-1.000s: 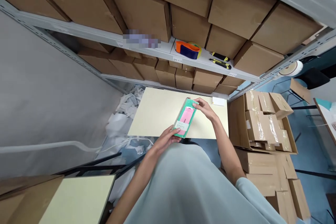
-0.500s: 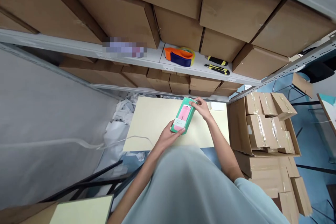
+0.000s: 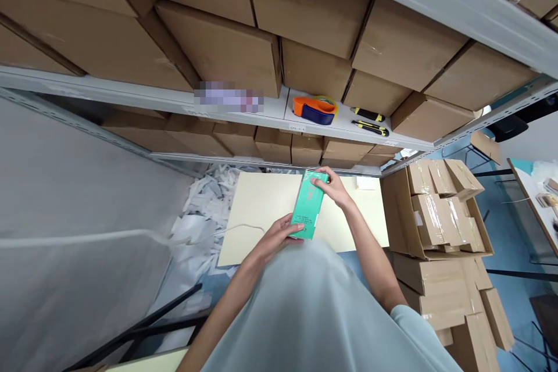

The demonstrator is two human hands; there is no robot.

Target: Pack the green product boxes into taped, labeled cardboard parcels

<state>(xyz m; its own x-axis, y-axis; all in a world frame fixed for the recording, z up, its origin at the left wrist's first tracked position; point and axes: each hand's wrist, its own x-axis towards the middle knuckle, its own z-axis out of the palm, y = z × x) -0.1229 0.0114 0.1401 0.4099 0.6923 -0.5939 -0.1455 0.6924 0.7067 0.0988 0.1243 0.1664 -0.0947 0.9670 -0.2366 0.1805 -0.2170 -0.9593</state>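
A slim green product box (image 3: pixel 308 204) with pale print is held between both hands over the pale yellow tabletop (image 3: pixel 257 200). My left hand (image 3: pixel 281 235) grips its lower left end, thumb on the upper face and fingers underneath. At the upper right end, my right hand (image 3: pixel 332 187) is closed on the box, its thumb on the green face. The side turned towards me is plain green with lettering; the underside is hidden. A small white item (image 3: pixel 367 183) lies on the tabletop to the right of my right hand.
Cardboard boxes fill the shelf (image 3: pixel 270 119) ahead. On its edge lie an orange and blue tape dispenser (image 3: pixel 314 110) and two box cutters (image 3: pixel 369 122). A big carton (image 3: pixel 399 215) packed with smaller boxes stands right. White cable (image 3: pixel 143 235) crosses from the left, near heaped white scraps (image 3: pixel 209 192).
The green box has been turned over: its pink picture side faced me before, and now a plain green lettered side does. Both hands still hold it. The camera view has shifted slightly.
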